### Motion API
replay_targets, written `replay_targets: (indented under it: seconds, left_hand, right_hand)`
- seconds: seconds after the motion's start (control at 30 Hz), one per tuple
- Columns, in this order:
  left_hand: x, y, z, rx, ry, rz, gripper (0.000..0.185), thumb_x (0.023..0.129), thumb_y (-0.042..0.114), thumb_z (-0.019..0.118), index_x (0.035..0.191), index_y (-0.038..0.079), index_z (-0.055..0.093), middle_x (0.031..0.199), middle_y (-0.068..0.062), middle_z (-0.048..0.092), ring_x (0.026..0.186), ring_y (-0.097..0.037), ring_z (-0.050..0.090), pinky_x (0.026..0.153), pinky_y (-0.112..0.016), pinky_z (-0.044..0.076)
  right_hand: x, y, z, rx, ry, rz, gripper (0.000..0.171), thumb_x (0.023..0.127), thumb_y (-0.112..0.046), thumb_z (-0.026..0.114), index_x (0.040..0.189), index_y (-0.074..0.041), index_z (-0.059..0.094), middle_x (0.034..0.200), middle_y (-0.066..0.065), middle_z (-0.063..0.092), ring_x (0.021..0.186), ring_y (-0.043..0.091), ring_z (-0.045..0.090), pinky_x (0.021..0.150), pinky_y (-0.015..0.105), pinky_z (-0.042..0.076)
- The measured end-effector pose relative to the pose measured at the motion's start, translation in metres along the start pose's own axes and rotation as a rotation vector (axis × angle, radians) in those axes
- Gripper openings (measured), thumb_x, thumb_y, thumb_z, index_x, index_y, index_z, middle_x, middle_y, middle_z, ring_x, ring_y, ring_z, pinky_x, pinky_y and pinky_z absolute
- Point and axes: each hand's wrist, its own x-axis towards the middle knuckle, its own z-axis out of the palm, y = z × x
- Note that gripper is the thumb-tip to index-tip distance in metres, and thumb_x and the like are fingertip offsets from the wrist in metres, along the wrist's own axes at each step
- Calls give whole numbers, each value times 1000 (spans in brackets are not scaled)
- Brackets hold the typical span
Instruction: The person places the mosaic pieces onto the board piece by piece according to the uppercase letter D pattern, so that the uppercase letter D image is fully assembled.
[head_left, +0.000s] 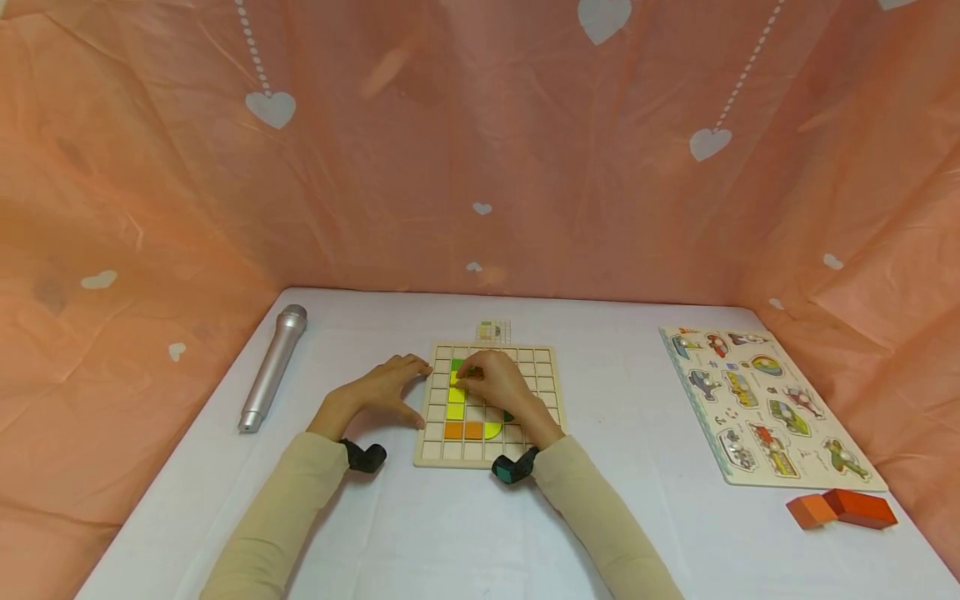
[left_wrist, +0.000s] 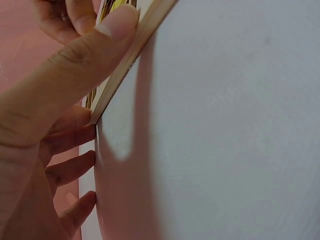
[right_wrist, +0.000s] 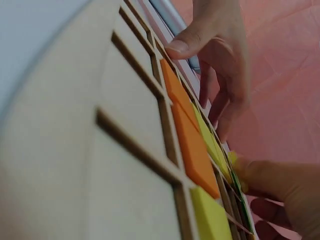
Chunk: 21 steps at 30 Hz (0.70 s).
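Pale wood is what both hands are working on: a square wooden grid board is lying flat on the white table, directly in front of the person. The left hand is bracing the board's left edge, its thumb pressing against the rim and its fingers lying fairly straight beside it, gripping nothing. The right hand is resting over the middle of the board, its fingertips pinching a small yellow square tile near the upper part of the grid. Below that tile, a yellow-green column of tiles is sitting in the cells, and two orange square tiles are lying side by side along a lower row, next to a yellow quarter-round tile.

A silver cylindrical microphone is lying well off to the left. To the right, a wooden vehicle peg puzzle is lying flat, with two orange wooden blocks near its lower corner.
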Motion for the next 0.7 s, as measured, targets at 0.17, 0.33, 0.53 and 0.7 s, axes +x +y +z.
replay_targets:
  seconds: [0.17, 0.33, 0.53, 0.7]
  left_hand:
    - [0, 0, 1, 2, 2, 4, 88, 65, 45, 82, 133, 2, 45, 135, -11, 44, 120, -30, 41, 104, -46, 35]
    - [0, 0, 0, 8, 1, -1, 88, 65, 46, 81, 133, 3, 45, 136, -10, 44, 121, -30, 41, 105, -46, 34]
    - [1, -2, 1, 8, -1, -9, 88, 65, 46, 81, 133, 4, 45, 137, -10, 43, 123, -30, 40, 106, -47, 33]
    - [1, -2, 1, 11, 2, -2, 89, 65, 46, 81, 134, 3, 44, 137, -11, 43, 125, -33, 39, 106, -49, 32]
  right_hand:
    - [-2, -1, 1, -48, -6, -28, 7, 83, -15, 71, 85, -10, 74, 93, 3, 67, 89, 18, 59, 81, 30, 50]
    - [-2, -2, 0, -99, 10, -51, 6, 83, -15, 71, 84, -11, 75, 89, 2, 66, 87, 17, 56, 77, 29, 50]
    - [1, -2, 1, -125, -10, -44, 6, 84, -16, 70, 85, -12, 74, 82, -1, 66, 81, 13, 55, 72, 25, 48]
    - [-1, -2, -8, -90, -22, -65, 13, 85, -15, 69, 96, -9, 73, 87, 2, 66, 82, 16, 56, 81, 33, 48]
